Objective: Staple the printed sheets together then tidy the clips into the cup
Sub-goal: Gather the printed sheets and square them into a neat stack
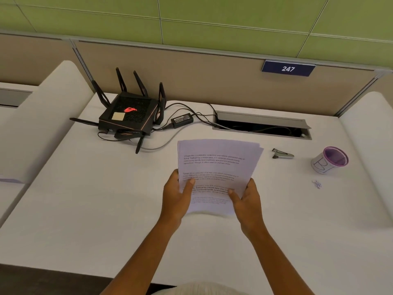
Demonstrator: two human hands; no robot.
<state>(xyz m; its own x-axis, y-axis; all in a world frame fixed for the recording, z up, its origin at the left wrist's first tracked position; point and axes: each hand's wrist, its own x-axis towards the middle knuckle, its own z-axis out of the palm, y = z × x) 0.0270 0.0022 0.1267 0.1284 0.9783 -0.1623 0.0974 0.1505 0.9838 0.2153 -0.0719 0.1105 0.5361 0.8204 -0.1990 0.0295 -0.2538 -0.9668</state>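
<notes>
Both hands hold a small stack of printed sheets (214,165) lifted off the white desk, slightly fanned at the top. My left hand (176,199) grips the lower left edge with the thumb on top. My right hand (246,201) grips the lower right edge the same way. A small silver and black stapler (282,154) lies on the desk to the right of the sheets. Further right stands a cup (329,160) with a purple rim. A little heap of clips (316,184) lies in front of the cup.
A black router (129,116) with antennas sits at the back left, with cables and a power brick (182,119) running to an open cable slot (261,126). A beige partition with a sign reading 247 (288,68) closes the back. White dividers flank the desk (85,209).
</notes>
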